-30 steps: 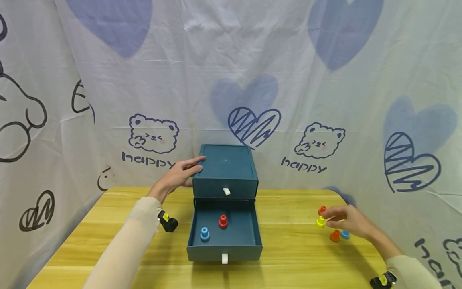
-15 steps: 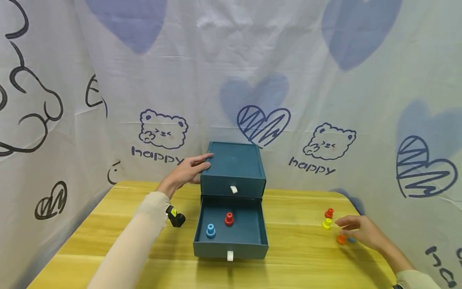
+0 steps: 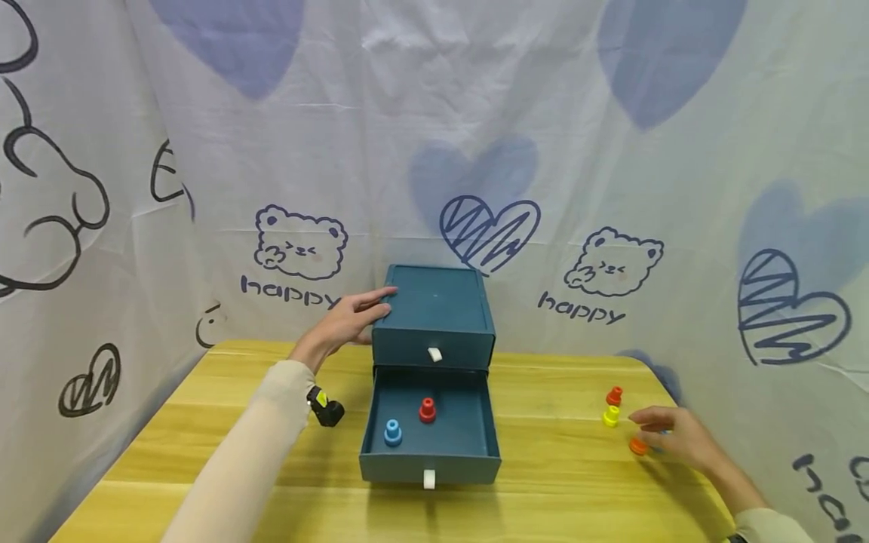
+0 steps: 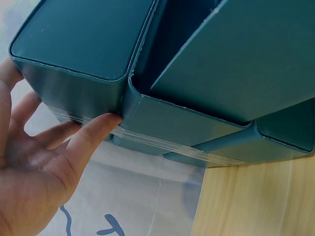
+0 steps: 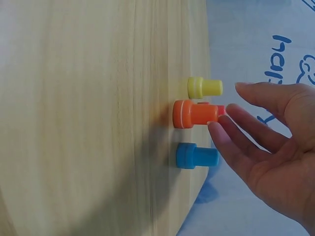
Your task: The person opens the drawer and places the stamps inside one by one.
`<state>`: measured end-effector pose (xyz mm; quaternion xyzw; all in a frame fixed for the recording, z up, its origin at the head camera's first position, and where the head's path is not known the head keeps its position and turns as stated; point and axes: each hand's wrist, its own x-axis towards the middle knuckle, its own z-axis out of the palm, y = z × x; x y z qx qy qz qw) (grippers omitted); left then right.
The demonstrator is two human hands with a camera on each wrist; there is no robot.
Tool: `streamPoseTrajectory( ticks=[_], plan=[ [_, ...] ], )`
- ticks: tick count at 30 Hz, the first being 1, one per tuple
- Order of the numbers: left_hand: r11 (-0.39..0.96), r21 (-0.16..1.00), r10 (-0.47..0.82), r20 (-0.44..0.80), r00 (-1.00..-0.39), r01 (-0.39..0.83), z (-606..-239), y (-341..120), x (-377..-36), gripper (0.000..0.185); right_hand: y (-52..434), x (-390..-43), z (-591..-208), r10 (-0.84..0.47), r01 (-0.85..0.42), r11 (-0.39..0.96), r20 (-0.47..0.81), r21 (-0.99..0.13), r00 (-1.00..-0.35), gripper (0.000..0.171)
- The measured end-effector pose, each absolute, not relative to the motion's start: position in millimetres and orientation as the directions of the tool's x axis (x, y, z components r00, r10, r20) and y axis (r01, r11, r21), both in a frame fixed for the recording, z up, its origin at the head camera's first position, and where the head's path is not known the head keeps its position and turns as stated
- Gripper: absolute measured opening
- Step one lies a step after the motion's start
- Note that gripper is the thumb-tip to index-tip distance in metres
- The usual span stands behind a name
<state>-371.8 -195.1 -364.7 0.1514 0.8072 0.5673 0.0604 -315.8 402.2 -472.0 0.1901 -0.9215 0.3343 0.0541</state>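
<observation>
My left hand lies along the upper left side of a dark teal drawer cabinet, with its fingertips against the side wall and top edge. The lower drawer is pulled out and holds a light blue stepped peg and a red peg. On the right, my right hand hovers with fingers spread loosely, the fingertips right by the top of an orange peg. Beside that stands a blue peg, largely hidden by the hand in the head view.
A yellow peg and another red peg stand just left of and behind my right hand. The upper drawer is closed. All stands on a wooden table, with a printed cloth hanging behind and at the sides.
My right hand has shifted from near the yellow peg to over the orange and blue pegs, hiding more of them. The left hand stays at the cabinet. The head view has shifted slightly.
</observation>
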Motion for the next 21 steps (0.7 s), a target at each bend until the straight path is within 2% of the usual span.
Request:
streamPoseTrajectory(
  ticks=[4,12,21],
  plan=[
    [0.309,0.934,0.309,0.077,-0.948,0.177,-365,-194,-373,0.055,403,-312,-470,-0.267,-0.334,0.726,0.201,-0.601,-0.943,0.026],
    [0.307,0.935,0.321,0.073,-0.944,0.177,-364,-194,-370,0.057,406,-307,-472,-0.263,-0.268,0.697,0.110,-0.665,-0.958,0.030],
    [0.309,0.935,0.311,0.074,-0.948,0.174,-363,-193,-369,0.056,407,-308,-483,-0.260,-0.295,0.714,0.151,-0.634,-0.954,0.031]
  ],
)
